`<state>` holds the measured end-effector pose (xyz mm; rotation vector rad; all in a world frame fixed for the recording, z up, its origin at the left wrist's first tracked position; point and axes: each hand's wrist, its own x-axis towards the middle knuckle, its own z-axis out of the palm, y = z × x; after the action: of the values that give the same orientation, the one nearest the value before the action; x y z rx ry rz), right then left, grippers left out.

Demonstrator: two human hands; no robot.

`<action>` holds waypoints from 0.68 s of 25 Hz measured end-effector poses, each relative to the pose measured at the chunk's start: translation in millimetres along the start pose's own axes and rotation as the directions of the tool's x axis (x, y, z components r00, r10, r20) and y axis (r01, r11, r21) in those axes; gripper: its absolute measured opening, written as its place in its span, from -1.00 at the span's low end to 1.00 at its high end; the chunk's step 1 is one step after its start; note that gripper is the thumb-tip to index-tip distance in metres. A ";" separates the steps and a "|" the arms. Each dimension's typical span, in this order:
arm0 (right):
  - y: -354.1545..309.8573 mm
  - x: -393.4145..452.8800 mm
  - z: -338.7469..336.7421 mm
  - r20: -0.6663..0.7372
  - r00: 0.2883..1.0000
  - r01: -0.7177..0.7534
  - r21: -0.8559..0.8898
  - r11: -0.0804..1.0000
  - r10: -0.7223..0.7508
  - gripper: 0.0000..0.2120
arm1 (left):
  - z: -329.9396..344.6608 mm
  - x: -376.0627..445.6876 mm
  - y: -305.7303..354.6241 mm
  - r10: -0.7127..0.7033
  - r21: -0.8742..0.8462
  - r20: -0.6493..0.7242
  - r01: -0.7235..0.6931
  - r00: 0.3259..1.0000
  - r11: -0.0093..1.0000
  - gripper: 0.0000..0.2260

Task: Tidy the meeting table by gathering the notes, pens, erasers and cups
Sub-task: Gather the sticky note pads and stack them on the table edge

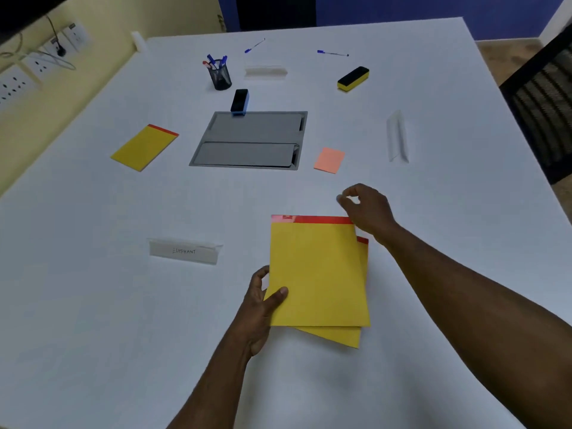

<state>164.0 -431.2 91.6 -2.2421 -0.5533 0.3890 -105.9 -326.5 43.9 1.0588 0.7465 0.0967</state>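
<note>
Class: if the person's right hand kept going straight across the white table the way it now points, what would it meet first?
Probably the small pink square sticky note; the right hand points up-left toward it, though depth is uncertain.

Yellow red-banded notepads [318, 270], peach sticky note [329, 160], white table [93, 305].

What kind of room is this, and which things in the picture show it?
Most likely an office meeting room. A large white table carries folded name cards, a built-in grey cable box, whiteboard erasers and a mesh pen holder. A row of wall sockets runs beside it.
</note>
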 end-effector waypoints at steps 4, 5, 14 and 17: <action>34.8 29.6 16.0 -0.064 0.994 -0.085 0.032 0.996 0.087 -0.76 | -17.8 35.5 2.7 0.002 -0.114 0.005 -0.002 1.000 0.993 -0.18; 40.5 41.2 21.9 -0.062 0.993 -0.099 0.021 0.995 0.100 -0.74 | -21.4 44.8 3.0 -0.006 -0.138 -0.010 0.005 1.000 0.990 -0.20; 60.9 196.8 83.4 0.038 0.999 0.016 -0.436 0.900 0.000 -0.54 | -41.9 129.4 -11.5 -0.118 -0.310 -0.082 0.087 0.990 0.947 -0.59; 66.2 242.3 91.9 0.003 1.000 0.005 -0.443 0.896 -0.004 -0.40 | -44.1 141.5 -14.9 -0.139 -0.322 -0.081 0.106 0.987 0.941 -0.59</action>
<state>349.1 -292.2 -42.3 -2.6775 -0.7048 0.2807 -29.5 -242.2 -52.3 0.7028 0.8566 0.1593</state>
